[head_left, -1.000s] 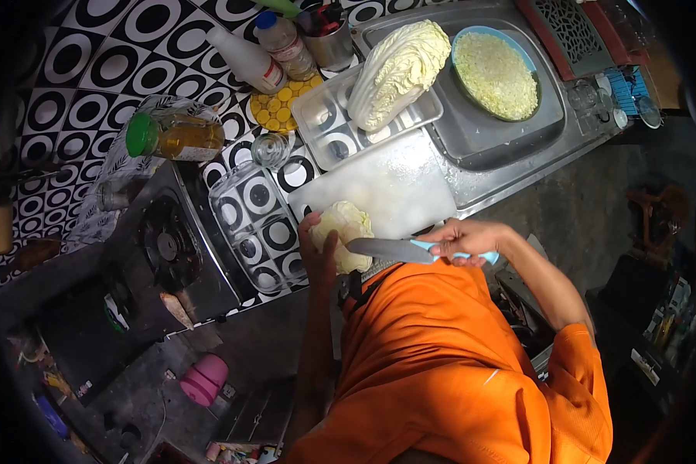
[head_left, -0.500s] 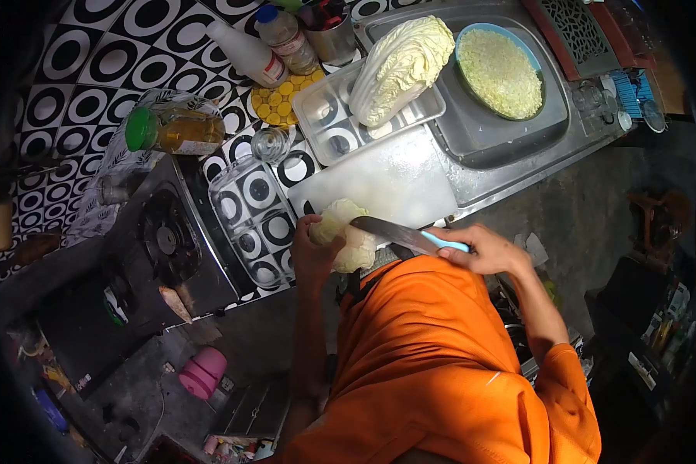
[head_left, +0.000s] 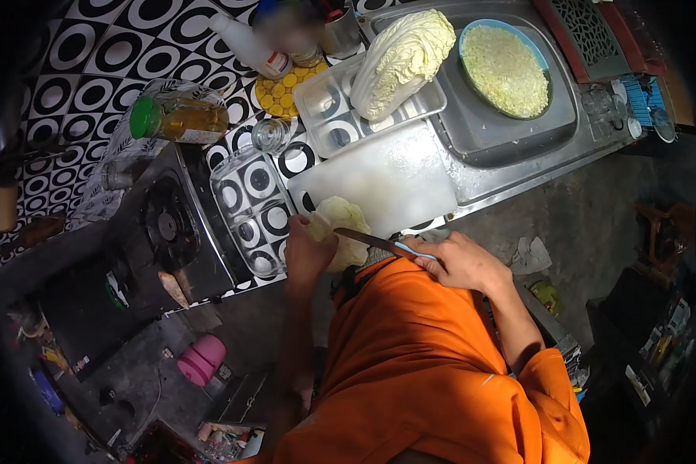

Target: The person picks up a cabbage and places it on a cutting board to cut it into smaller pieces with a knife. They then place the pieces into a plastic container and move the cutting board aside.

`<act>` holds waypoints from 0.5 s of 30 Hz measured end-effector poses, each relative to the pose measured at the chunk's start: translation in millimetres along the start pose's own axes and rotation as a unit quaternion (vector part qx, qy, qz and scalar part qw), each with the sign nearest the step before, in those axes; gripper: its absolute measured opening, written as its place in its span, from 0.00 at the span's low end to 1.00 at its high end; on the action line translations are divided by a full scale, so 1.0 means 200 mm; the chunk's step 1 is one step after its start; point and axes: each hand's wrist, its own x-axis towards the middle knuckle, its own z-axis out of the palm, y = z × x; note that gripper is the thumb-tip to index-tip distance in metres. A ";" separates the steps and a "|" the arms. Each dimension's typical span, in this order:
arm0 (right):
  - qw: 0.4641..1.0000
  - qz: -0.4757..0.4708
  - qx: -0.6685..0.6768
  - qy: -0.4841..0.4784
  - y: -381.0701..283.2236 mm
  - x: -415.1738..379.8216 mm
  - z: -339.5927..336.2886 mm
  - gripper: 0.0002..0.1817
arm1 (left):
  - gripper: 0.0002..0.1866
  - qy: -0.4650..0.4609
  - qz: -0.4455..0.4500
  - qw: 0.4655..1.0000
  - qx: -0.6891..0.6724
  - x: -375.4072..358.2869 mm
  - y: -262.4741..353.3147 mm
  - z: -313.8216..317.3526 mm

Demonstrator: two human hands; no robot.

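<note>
Only pale, crinkled cabbage piece [head_left: 342, 229] underhand

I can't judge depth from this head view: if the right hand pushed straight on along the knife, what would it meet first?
Probably the cabbage piece: the right hand holds the knife pointing into it, with the left hand gripping the cabbage's far side. Depth is unclear.

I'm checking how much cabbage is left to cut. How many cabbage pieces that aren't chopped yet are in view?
2. One large piece lies across the clear tray beside the sink. One smaller piece is on the cutting board, held by the left hand. Others may be hidden.
</note>
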 end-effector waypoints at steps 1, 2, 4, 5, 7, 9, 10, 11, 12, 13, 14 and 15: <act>1.000 -0.003 0.000 -0.003 0.01 0.00 0.01 0.22 | 0.34 0.011 0.024 1.000 0.017 -0.01 0.00 0.00; 1.000 0.001 0.005 -0.009 0.01 0.00 0.01 0.22 | 0.34 0.021 0.048 0.998 0.034 -0.01 0.01 0.00; 1.000 0.005 0.011 -0.018 0.02 0.01 0.01 0.22 | 0.34 0.024 0.069 0.997 0.038 -0.02 -0.01 0.01; 0.999 0.012 0.011 -0.029 0.02 0.01 0.00 0.22 | 0.34 0.026 0.094 0.994 0.042 -0.03 -0.03 0.01; 0.999 0.013 0.011 -0.042 0.02 0.02 -0.01 0.21 | 0.36 0.002 0.069 0.997 0.021 -0.03 -0.04 0.00; 0.998 0.034 0.006 -0.059 0.02 0.02 -0.02 0.22 | 0.35 -0.023 0.038 0.999 -0.015 -0.03 -0.04 -0.02; 0.998 0.032 0.008 -0.060 0.02 0.03 -0.02 0.22 | 0.35 -0.022 0.037 0.999 -0.014 -0.03 -0.04 -0.02; 0.998 0.022 0.018 -0.050 0.02 0.03 -0.02 0.21 | 0.33 -0.011 0.059 0.998 -0.036 -0.03 -0.04 -0.03; 0.999 0.013 0.027 -0.040 0.02 0.03 -0.02 0.21 | 0.32 -0.001 0.080 0.995 -0.058 -0.04 -0.05 -0.03; 0.999 0.013 0.029 -0.041 0.04 0.03 -0.01 0.21 | 0.32 -0.001 0.079 0.995 -0.056 -0.04 -0.05 -0.03; 0.999 -0.007 0.038 -0.024 0.07 0.04 0.01 0.21 | 0.30 0.000 0.073 0.993 -0.097 -0.05 -0.06 -0.02; 0.999 -0.028 0.046 -0.007 0.08 0.04 0.02 0.20 | 0.29 0.002 0.066 0.988 -0.138 -0.05 -0.07 -0.02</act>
